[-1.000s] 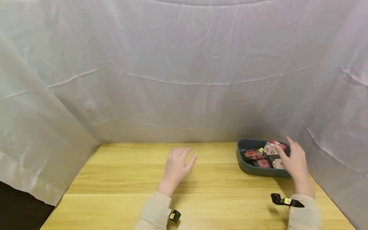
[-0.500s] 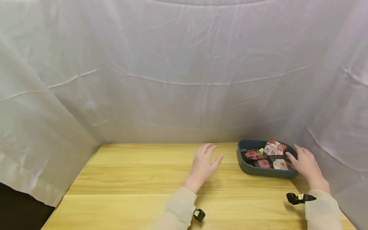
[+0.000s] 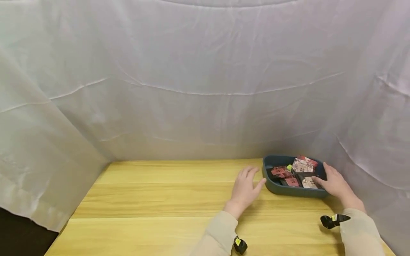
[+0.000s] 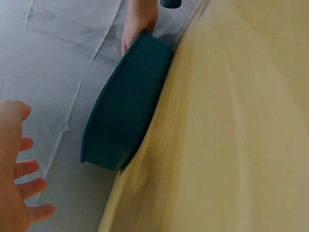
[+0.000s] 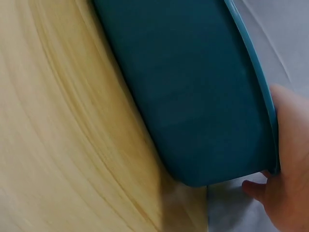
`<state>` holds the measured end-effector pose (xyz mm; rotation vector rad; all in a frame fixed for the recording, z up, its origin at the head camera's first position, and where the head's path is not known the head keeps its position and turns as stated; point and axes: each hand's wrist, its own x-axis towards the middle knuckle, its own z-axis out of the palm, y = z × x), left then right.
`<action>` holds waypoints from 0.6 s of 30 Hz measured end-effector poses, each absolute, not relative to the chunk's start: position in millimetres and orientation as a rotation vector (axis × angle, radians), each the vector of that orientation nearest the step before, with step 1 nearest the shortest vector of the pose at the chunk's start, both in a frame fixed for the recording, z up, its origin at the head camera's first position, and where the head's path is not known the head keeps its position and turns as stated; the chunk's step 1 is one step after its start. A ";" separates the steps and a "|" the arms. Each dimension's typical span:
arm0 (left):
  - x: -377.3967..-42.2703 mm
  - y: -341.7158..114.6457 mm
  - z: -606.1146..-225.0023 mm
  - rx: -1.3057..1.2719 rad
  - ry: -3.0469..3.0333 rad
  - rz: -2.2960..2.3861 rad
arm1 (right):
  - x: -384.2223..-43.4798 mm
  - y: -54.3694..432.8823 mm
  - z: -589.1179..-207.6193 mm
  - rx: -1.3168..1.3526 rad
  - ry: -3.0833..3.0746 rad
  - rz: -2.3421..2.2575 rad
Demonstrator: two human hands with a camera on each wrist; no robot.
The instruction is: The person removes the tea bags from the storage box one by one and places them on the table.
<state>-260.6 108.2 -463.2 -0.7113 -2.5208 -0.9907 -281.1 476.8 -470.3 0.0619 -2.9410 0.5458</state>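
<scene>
A dark teal plastic tub (image 3: 296, 192) sits at the back right of the table. Inside it lie several small flat packets, some red (image 3: 282, 172) and some beige (image 3: 309, 182), with dark parts and little window-like prints. My right hand (image 3: 336, 185) holds the tub's right end, thumb over the rim and fingers outside; the right wrist view shows this hand (image 5: 294, 154) at the rim. Just left of the tub, my left hand (image 3: 245, 188) hovers with spread, bent fingers and holds nothing. In the left wrist view a gap separates those fingers from the tub (image 4: 123, 106).
A light wood table (image 3: 153, 199) lies under both hands. Grey cloth (image 3: 205, 106) hangs behind it and along both sides, close to the tub's back and right end. A small yellow-green bit (image 3: 289, 167) shows among the packets. Each sleeve carries a black wrist mount.
My left hand has moved right across the table to near the tub's left end. The right hand has shifted from above the packets to the tub's right rim and taken hold there.
</scene>
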 end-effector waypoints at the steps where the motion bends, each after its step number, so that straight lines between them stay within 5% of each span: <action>1: -259.5 107.9 -464.1 -0.707 -2.526 -1.004 | -280.9 475.9 -470.3 0.063 -2.944 0.533; 18: -258.8 93.7 -466.7 -0.635 -2.544 -1.190 | -280.2 413.1 -472.2 0.011 -3.000 0.460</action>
